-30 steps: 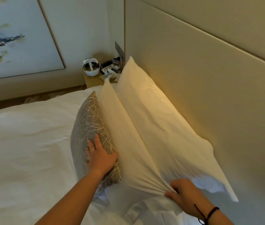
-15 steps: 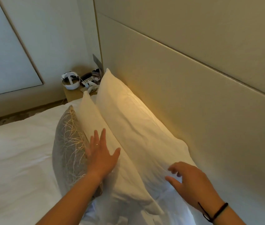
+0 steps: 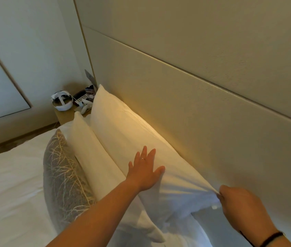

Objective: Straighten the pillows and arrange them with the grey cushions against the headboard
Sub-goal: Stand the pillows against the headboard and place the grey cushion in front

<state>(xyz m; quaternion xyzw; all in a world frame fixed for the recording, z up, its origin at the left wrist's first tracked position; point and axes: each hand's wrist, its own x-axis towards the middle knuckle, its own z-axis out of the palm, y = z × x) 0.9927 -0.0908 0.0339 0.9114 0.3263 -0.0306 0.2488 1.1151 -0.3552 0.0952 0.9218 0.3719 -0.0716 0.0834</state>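
My left hand [image 3: 143,172] lies flat, fingers spread, mid-frame; my right hand [image 3: 239,205] pinches closed, lower right.

Grey cushion [image 3: 64,177], cream branch pattern; white pillows [image 3: 123,132].

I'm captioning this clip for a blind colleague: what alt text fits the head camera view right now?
A person's left hand presses flat on the rear white pillow against the headboard, while the right hand pinches its near corner. A second white pillow and a grey patterned cushion stand in front.
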